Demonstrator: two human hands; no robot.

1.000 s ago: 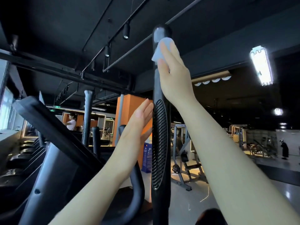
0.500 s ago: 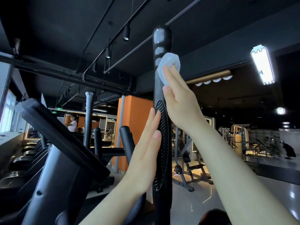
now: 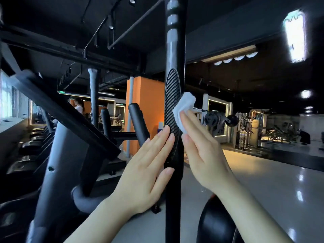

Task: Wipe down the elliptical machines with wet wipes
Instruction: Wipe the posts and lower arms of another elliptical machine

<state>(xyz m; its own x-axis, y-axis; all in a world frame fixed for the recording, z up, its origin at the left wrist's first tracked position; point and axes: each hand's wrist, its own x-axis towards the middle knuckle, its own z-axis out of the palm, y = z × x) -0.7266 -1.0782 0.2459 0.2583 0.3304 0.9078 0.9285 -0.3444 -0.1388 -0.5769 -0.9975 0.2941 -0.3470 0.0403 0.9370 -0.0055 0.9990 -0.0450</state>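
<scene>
Gym: dark ceiling, glossy floor (image 3: 263, 181) and an orange pillar (image 3: 147, 106) behind our handlebar (image 3: 174, 50).
Handlebar: upright black elliptical bar with a ribbed oval pad, centre of our view.
Left hand (image 3: 145, 172): our grip lies apart, flat, straight fingers touching the handlebar's left side.
Right hand (image 3: 205, 158): straight fingers press the wet wipe (image 3: 185, 109) against the handlebar's right side.
Wet wipe: white, folded, beside the ribbed pad.
</scene>
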